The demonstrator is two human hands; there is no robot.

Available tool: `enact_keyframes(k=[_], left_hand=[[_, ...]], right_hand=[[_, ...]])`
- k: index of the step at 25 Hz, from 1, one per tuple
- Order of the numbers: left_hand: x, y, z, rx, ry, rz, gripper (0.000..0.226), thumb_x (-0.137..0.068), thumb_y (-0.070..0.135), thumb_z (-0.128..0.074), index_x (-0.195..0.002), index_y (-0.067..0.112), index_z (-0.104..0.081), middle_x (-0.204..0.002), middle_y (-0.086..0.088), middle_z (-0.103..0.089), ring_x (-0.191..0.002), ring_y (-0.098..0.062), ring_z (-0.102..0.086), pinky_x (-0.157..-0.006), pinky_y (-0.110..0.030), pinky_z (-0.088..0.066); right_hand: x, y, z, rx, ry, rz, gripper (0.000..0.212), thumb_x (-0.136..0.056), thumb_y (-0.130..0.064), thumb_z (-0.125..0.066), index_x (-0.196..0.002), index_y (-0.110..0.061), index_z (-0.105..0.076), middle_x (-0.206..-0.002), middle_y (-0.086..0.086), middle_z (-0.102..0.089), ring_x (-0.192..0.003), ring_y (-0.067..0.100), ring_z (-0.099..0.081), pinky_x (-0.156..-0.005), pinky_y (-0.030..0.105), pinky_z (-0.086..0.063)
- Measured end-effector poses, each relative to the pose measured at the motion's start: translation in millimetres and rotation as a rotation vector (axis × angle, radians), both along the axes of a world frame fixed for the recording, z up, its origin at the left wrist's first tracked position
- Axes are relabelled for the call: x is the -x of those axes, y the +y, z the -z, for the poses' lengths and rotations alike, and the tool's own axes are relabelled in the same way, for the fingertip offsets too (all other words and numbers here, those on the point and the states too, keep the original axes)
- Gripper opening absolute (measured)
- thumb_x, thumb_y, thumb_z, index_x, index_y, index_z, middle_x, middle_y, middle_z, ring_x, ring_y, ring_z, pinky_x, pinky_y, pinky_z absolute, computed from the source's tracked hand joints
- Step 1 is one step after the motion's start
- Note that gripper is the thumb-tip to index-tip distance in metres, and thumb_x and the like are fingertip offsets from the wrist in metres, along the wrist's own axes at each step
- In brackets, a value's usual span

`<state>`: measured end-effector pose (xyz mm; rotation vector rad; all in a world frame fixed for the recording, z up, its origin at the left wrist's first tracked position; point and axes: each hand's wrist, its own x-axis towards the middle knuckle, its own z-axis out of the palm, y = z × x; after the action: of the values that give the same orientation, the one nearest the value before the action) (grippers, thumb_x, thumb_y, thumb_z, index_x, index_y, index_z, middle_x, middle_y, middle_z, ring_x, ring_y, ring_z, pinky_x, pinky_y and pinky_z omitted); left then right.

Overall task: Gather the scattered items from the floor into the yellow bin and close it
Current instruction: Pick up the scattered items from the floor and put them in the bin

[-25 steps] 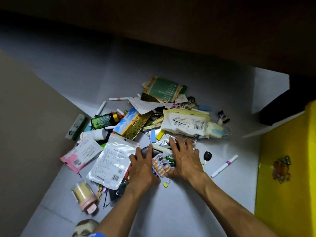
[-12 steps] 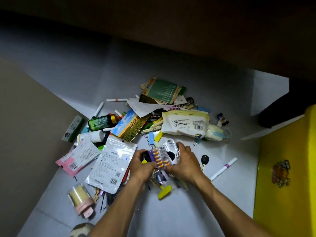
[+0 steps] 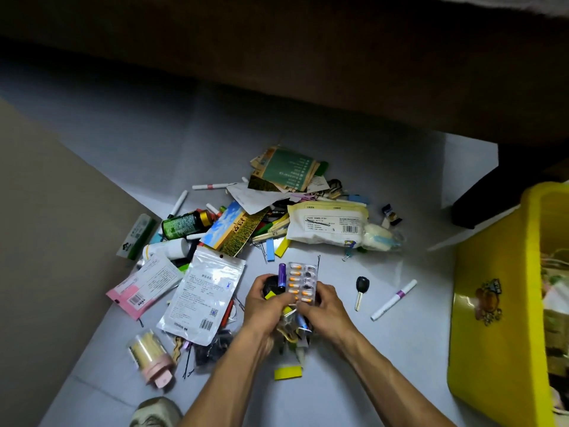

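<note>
While both hands (image 3: 297, 306) clutch a blister pack (image 3: 301, 282), yellow bin (image 3: 492, 303) open, partly filled.

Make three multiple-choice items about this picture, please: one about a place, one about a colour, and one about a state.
1. Where does the black key lie?
A. On the floor, between the hands and the purple-banded marker
B. Inside the yellow bin
C. On top of the green bottle

2. What colour are the capsules in the blister pack?
A. Blue
B. Orange
C. Green

3. What are the two hands doing?
A. Both rest flat on the floor
B. Both grip a bundle of small items together
C. One closes the bin lid

Answers:
1. A: the key sits on the bare floor, right of the right hand and left of the marker.
2. B: the capsules show orange through the clear pack.
3. B: the left hand and the right hand curl round the pack and other small items; the yellow bin stands open.
</note>
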<state>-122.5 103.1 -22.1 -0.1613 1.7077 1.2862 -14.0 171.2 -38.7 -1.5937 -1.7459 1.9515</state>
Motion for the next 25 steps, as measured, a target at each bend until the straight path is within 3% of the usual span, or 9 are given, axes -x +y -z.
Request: enact_keyframes(k=[3, 7, 12, 17, 20, 22, 25], left_hand=[[-3.0, 4.1, -17.1, -0.02, -0.01, 0.05, 0.041, -0.066, -0.007, -0.077, -0.095, 0.019, -0.066, -0.081, -0.005, -0.075, -0.069, -0.026, -0.07, -0.062, -0.043, -0.059], [-12.2, 14.3, -49.9, -0.103, -0.052, 0.066, 0.042, -0.067, -0.007, -0.077, -0.097, 0.021, -0.065, -0.08, -0.007, -0.075, -0.065, -0.027, -0.07, -0.054, -0.036, -0.056], [-44.3, 43.9, -117.4, -0.228, -0.072, 0.099, 0.045, -0.07, -0.01, -0.074, -0.103, 0.018, -0.064, -0.088, -0.013, -0.075, -0.069, -0.027, -0.072, -0.054, -0.032, -0.055], [-116.1, 79.5, -194.9, -0.351, -0.149, 0.25, 0.044, -0.074, -0.011, -0.071, -0.108, 0.017, -0.062, -0.093, -0.015, -0.076, -0.08, -0.032, -0.074, -0.061, -0.039, -0.06], [-188.5, 102.3, -221.5, -0.359, -0.2, 0.393, 0.043, -0.077, -0.009, -0.071, -0.111, 0.014, -0.06, -0.102, -0.02, -0.073, -0.092, -0.037, -0.071, -0.077, -0.05, -0.06], [-231.0, 111.8, -224.4, -0.333, -0.204, 0.499, 0.039, -0.082, 0.003, -0.073, -0.117, 0.013, -0.06, -0.111, -0.018, -0.071, -0.099, -0.037, -0.069, -0.084, -0.051, -0.057], [-266.7, 112.1, -215.3, -0.258, -0.165, 0.736, 0.036, -0.09, 0.035, -0.067, -0.124, 0.028, -0.058, -0.117, -0.001, -0.067, -0.098, -0.022, -0.068, -0.081, -0.048, -0.059]], right_hand=[[-6.0, -4.6, -15.2, 0.066, 0.095, 0.051, 0.038, -0.086, -0.002, -0.06, -0.119, -0.021, -0.063, -0.11, -0.001, -0.073, -0.098, 0.015, -0.07, -0.09, 0.037, -0.056], [-20.7, 5.9, -49.8, 0.034, 0.189, 0.131, 0.036, -0.089, -0.002, -0.061, -0.119, -0.021, -0.062, -0.109, -0.002, -0.074, -0.096, 0.01, -0.071, -0.086, 0.031, -0.057], [-57.9, 32.3, -122.0, -0.077, 0.217, 0.166, 0.029, -0.087, -0.007, -0.066, -0.111, -0.022, -0.065, -0.102, -0.001, -0.075, -0.094, 0.017, -0.072, -0.088, 0.043, -0.057], [-138.2, 56.7, -197.3, -0.184, 0.207, 0.29, 0.024, -0.083, -0.014, -0.069, -0.101, -0.029, -0.068, -0.095, -0.007, -0.076, -0.087, 0.013, -0.073, -0.079, 0.037, -0.06], [-215.5, 72.4, -221.9, -0.207, 0.189, 0.409, 0.027, -0.083, -0.008, -0.068, -0.106, -0.021, -0.069, -0.095, -0.004, -0.077, -0.088, 0.016, -0.074, -0.074, 0.033, -0.059], [-261.0, 75.7, -223.5, -0.234, 0.129, 0.5, 0.03, -0.082, -0.005, -0.068, -0.109, -0.018, -0.07, -0.096, -0.002, -0.077, -0.09, 0.018, -0.073, -0.078, 0.036, -0.059], [-310.8, 74.3, -209.1, -0.328, -0.105, 0.621, 0.037, -0.08, -0.015, -0.074, -0.116, -0.021, -0.066, -0.109, -0.001, -0.072, -0.1, 0.019, -0.068, -0.091, 0.048, -0.054]])
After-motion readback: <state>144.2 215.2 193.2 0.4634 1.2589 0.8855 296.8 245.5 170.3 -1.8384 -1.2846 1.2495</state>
